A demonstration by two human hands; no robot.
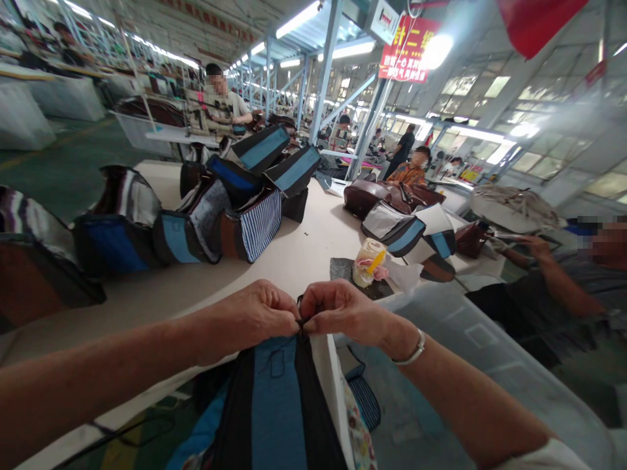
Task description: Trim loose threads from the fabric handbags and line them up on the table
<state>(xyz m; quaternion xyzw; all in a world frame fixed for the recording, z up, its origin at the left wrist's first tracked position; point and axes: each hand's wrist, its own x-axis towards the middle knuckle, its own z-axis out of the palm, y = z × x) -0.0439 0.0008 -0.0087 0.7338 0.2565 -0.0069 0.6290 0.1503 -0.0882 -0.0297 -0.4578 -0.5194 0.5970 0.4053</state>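
Well, a long factory floor stretches away at the upper left, with a white work table crossing the frame and a row of blue-panelled handbags along it. Brown leather bags sit toward the centre, and a co-worker's hand rests at the right, apart from the person's own. At the bottom of the frame, a black-and-blue bag lies below the table edge, beside a translucent plastic bin. The left hand and right hand meet above it, their fingers curled closed and pinching a small dark end at the bag's top edge; whether it is thread or a zip tab cannot be told. That tiny grip looks like the weak point: any slackening, or the bag's own weight dragging downward, could make the end slip free.
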